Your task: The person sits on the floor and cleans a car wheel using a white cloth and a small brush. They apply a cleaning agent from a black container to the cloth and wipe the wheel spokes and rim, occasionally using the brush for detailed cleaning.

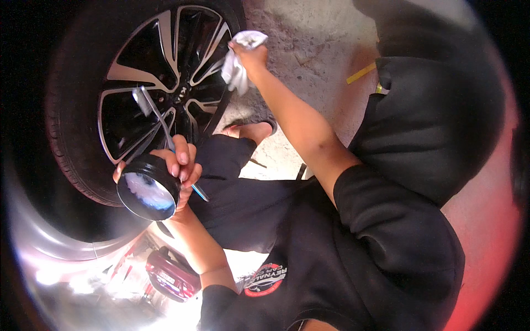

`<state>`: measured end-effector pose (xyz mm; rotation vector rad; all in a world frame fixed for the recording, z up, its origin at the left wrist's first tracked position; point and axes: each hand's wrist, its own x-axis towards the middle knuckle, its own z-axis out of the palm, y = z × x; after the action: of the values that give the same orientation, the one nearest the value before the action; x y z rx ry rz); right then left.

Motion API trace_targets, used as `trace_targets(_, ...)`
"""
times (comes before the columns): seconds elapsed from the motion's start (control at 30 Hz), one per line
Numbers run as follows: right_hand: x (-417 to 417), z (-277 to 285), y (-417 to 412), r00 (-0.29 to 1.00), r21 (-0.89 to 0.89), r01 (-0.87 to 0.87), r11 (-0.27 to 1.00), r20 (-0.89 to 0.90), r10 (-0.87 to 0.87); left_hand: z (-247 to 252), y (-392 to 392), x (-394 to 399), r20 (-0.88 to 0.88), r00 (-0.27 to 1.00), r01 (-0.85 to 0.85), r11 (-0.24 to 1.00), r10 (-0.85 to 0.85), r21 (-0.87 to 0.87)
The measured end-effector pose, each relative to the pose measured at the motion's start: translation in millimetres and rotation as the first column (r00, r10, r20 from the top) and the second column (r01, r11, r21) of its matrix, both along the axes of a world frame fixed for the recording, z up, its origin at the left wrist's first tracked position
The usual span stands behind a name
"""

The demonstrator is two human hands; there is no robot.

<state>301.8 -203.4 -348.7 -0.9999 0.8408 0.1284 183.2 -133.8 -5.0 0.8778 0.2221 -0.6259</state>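
Note:
My left hand [184,165] holds an open black jar [151,165] with its mouth tilted toward me. Whitish cream or gel [149,194] shows inside. Between fingers of the same hand is a toothbrush [167,134], its bristle head raised in front of an alloy wheel [165,74] with black and silver spokes. A bunched white cloth [236,74] is gripped in my right hand [254,58] at the right edge of the tyre [78,165]. Whether the cloth touches the tyre, I cannot tell.
The car's fender [78,250] curves around the tyre at lower left. Beyond it appears a dark red car [174,275]. A sandalled foot [258,130] rests on rough concrete ground [306,53]. Large black fabric [434,124] fills the right side, near a yellow strip [360,73].

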Motion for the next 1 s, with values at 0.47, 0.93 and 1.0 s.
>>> trace_targets(0.47, 46.4, -0.1, -5.2, 0.981, 0.179, -0.190, 0.965, 0.083, 0.178, -6.2, 40.5, -20.5, 0.093, 0.995, 0.030, 0.995, -0.021, -0.096)
trace_targets(0.93, -27.0, -14.3, 35.2, 0.982, -0.184, -0.178, 0.967, 0.025, 0.186, -14.8, 58.9, -2.8, 0.185, 0.975, 0.155, 0.972, -0.122, -0.175)
trace_targets(1.0, -24.5, -0.7, 30.0, 0.948, -0.568, -0.236, 0.788, 0.046, 0.316, -17.0, 61.6, -1.3, 0.195, 0.969, 0.188, 0.967, -0.153, -0.174)
